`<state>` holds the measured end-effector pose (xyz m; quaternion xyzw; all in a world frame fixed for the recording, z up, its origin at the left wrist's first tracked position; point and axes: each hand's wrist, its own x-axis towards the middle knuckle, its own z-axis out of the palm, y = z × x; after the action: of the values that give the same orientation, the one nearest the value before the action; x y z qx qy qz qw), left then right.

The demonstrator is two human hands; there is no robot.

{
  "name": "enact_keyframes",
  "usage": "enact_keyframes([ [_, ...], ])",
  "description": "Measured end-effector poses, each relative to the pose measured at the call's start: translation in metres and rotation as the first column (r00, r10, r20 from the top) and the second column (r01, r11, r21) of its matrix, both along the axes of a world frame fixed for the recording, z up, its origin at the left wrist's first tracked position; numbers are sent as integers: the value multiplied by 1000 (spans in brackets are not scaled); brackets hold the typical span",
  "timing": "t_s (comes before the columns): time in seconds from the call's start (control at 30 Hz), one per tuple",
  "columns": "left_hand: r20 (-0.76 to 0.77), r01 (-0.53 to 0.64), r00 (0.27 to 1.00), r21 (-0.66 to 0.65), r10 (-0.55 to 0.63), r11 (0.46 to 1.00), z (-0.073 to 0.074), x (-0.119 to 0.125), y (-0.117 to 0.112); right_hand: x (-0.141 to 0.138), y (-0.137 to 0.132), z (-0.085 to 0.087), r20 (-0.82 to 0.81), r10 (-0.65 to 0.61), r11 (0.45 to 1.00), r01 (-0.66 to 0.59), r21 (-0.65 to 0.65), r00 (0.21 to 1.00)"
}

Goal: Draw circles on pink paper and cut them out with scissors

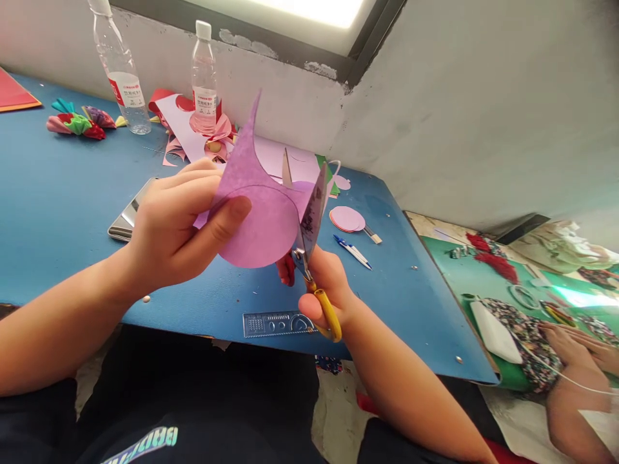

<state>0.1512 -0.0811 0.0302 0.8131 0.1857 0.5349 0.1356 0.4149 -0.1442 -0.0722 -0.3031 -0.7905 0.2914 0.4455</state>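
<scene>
Between thumb and fingers, my left hand (186, 222) pinches a sheet of purple paper (261, 225). A circle outline is drawn on it; its lower edge is cut round, and a pointed strip sticks up at the top. My right hand (326, 280) is closed around the yellow handle of a pair of scissors (312, 219). The blades are spread apart, one on each side of the paper at the circle's right edge. Behind the scissors, a stack of cut paper circles (347, 218) lies on the blue table (396, 290).
A blue-and-white pen (353, 251), a clear plastic ruler (275, 324) and a phone (130, 212) lie on the table. Two water bottles (204, 80) stand at the back among paper scraps (176, 122). At the right, another person's hands (575, 345) rest on patterned cloth (515, 328).
</scene>
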Motion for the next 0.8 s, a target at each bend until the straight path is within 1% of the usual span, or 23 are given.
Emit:
enact_keyframes([
  [0.1,9,13,1000,33,-13,999,-7,-16,0,0,-1,2,15,-12,999,11,31,1000],
  [0.2,25,92,995,117,-95,989,-8,-32,-6,0,-2,4,2,-5,998,5,63,1000],
  [0.27,-77,37,997,54,-33,998,-5,-38,-12,-1,-4,5,2,-11,998,10,62,1000],
  [0.33,-54,97,994,142,-90,985,-3,-41,-14,-1,-5,7,14,-19,999,18,51,1000],
  [0.4,-131,37,991,87,-25,996,-2,-41,-12,-2,-5,7,15,-28,999,27,43,999],
  [0.43,-148,38,989,91,-24,995,-3,-41,-9,-2,-6,7,10,-32,999,31,39,999],
  [0.5,-124,81,990,142,-64,986,-4,-40,-3,-3,-6,7,-6,-37,999,37,16,999],
  [0.53,-35,151,989,249,-147,957,-5,-40,-1,-4,-6,7,-18,-40,999,40,-2,999],
  [0.57,10,160,985,304,-172,939,-5,-41,0,-4,-6,7,-29,-38,999,37,-25,999],
  [0.6,-29,135,991,258,-132,957,-4,-41,0,-5,-7,8,-39,-33,998,31,-49,999],
  [0.63,-127,48,991,151,-29,987,-3,-42,-1,-5,-8,8,-49,-30,997,26,-76,998],
  [0.67,-164,12,986,131,10,991,-2,-44,-2,-6,-9,9,-51,-25,994,20,-106,998],
  [0.73,-191,-15,981,120,38,993,0,-46,-5,-7,-11,12,-45,-21,984,13,-175,999],
  [0.8,-153,12,988,136,9,991,1,-48,-5,-7,-13,14,-41,-28,973,18,-230,999],
])
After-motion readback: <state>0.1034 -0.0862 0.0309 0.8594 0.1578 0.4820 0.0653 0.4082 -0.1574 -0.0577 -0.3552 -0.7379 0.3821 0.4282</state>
